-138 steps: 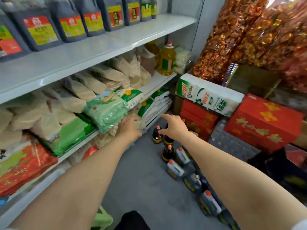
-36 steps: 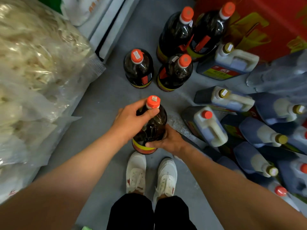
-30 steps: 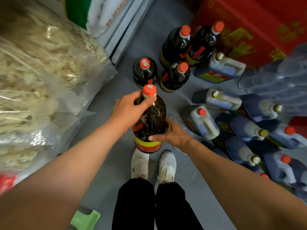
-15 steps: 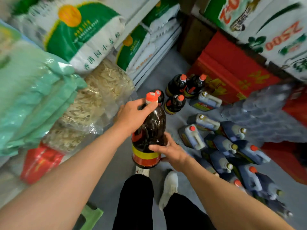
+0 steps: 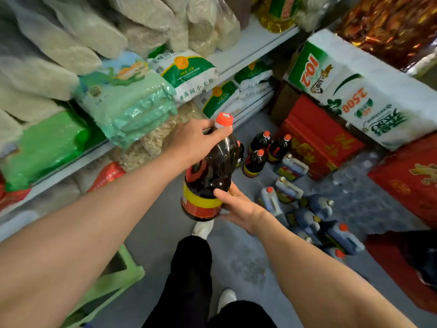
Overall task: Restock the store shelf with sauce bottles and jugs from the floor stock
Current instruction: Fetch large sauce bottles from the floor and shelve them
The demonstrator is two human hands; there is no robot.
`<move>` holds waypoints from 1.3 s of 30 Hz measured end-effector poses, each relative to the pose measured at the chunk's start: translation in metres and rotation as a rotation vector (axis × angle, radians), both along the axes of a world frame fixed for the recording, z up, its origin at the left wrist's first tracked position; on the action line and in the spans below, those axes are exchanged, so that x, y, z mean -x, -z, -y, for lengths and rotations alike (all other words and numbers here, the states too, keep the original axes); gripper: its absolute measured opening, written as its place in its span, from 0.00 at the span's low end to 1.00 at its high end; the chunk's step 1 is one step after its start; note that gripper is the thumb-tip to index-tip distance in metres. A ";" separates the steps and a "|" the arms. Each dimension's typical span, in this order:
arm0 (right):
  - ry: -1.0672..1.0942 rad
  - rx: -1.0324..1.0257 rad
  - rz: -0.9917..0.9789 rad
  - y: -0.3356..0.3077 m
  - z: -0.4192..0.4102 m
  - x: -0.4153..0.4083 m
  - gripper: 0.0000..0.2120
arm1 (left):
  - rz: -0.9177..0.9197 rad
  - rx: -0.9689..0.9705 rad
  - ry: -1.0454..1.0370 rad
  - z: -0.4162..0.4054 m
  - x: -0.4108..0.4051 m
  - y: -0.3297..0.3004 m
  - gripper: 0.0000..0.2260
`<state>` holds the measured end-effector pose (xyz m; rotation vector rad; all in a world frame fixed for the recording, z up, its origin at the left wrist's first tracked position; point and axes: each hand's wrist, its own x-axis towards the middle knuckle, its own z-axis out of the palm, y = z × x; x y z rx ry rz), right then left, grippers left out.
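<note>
I hold a dark sauce bottle (image 5: 210, 171) with an orange cap and a red and yellow label up off the floor, in front of the shelf. My left hand (image 5: 194, 140) grips its neck just under the cap. My right hand (image 5: 238, 205) cups the bottle's lower right side, thumb across the label. Behind it on the grey floor stand three more dark bottles (image 5: 254, 163). Several blue-grey jugs (image 5: 309, 218) with white handles sit to their right.
The shelf (image 5: 250, 47) at left carries bags of grain, green packs and flour sacks (image 5: 186, 74). Red boxes (image 5: 316, 138) and a white sack lie at right. A green stool (image 5: 111, 282) stands at lower left. My legs and white shoes are below.
Both hands have lifted the bottle higher from the floor. My view has tilted up, bringing more of the shelf and the boxes into sight.
</note>
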<state>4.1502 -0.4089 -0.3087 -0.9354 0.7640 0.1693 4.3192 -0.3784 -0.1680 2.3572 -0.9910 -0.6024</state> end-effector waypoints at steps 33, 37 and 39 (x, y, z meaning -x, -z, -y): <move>-0.184 0.492 0.438 -0.350 -0.287 -0.205 0.36 | 0.211 0.393 -0.272 -0.390 -0.127 -0.354 0.46; -0.232 0.526 0.482 -0.377 -0.349 -0.258 0.30 | 0.251 0.406 -0.293 -0.464 -0.171 -0.373 0.46; -0.262 0.534 0.513 -0.388 -0.378 -0.284 0.27 | 0.293 0.441 -0.334 -0.500 -0.191 -0.380 0.43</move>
